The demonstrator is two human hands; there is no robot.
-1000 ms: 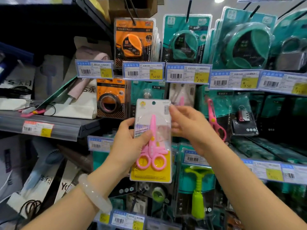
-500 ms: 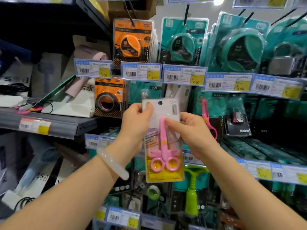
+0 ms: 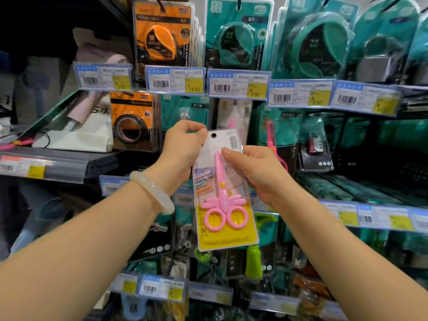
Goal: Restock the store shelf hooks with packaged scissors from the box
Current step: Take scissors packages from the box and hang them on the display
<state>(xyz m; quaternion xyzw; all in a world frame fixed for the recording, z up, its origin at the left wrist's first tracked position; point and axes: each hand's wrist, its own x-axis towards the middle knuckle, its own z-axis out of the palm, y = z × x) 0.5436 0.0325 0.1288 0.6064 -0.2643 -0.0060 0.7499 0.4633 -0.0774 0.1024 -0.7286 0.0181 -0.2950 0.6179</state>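
Both hands grip one scissors pack [image 3: 223, 193]: left hand [image 3: 183, 149] pinches its top left corner, right hand [image 3: 257, 174] clasps its right edge, thumb across the front. Pack hangs upright before the hooks, below the price tags [image 3: 238, 84].

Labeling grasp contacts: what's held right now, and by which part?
One scissors pack, in both hands. Left hand pinches its top left corner beside the hang hole; right hand grips its right edge, thumb on the front.
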